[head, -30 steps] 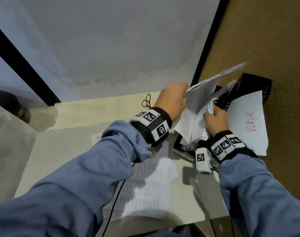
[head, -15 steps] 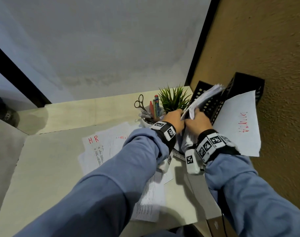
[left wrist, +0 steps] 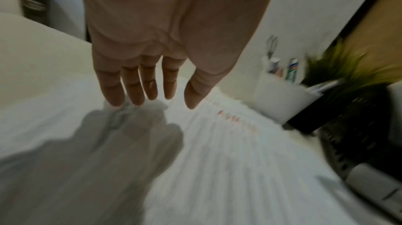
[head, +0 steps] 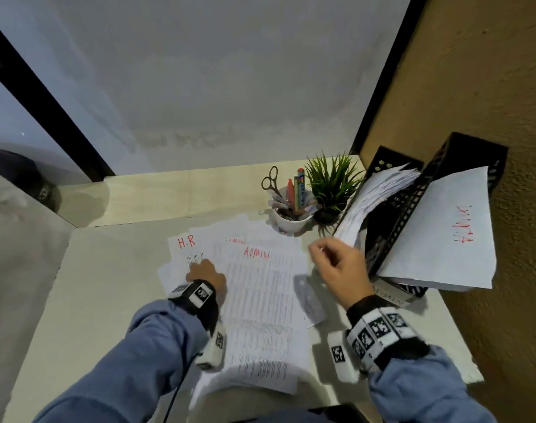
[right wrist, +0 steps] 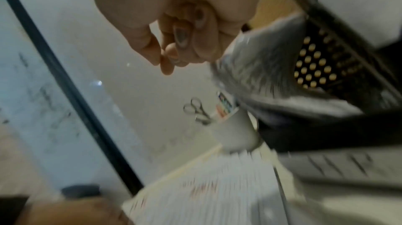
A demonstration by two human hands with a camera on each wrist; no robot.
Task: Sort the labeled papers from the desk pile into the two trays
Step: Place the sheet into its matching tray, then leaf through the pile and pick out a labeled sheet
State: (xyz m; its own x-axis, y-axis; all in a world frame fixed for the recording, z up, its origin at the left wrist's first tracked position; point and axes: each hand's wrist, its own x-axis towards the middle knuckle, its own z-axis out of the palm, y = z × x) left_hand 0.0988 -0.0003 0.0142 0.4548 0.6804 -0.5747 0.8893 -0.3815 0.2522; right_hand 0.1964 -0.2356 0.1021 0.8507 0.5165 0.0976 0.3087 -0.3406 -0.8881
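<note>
The desk pile (head: 260,300) lies spread mid-desk, topped by a printed sheet marked "ADMIN" (head: 257,253) in red. A sheet marked "H.R" (head: 185,242) peeks out at its left. My left hand (head: 205,270) reaches over the H.R sheet with fingers straight (left wrist: 150,91), fingertips at the paper. My right hand (head: 337,267) hovers beside the trays, its fingers (right wrist: 174,53) loosely curled and empty. Two black mesh trays lean at the right. The nearer tray (head: 385,160) holds a thick stack of papers (head: 379,193). The farther tray (head: 471,154) holds a sheet with red lettering (head: 437,239).
A white cup (head: 291,221) with pens and scissors stands behind the pile, next to a small green plant (head: 330,181). A rough brown wall (head: 489,71) runs close behind the trays. Bare desk (head: 107,285) spreads to the left of the papers.
Both hands have let go of the bundle, which now sits in the nearer tray. My left hand swung left and down to the desk pile. My right hand drew back from the tray.
</note>
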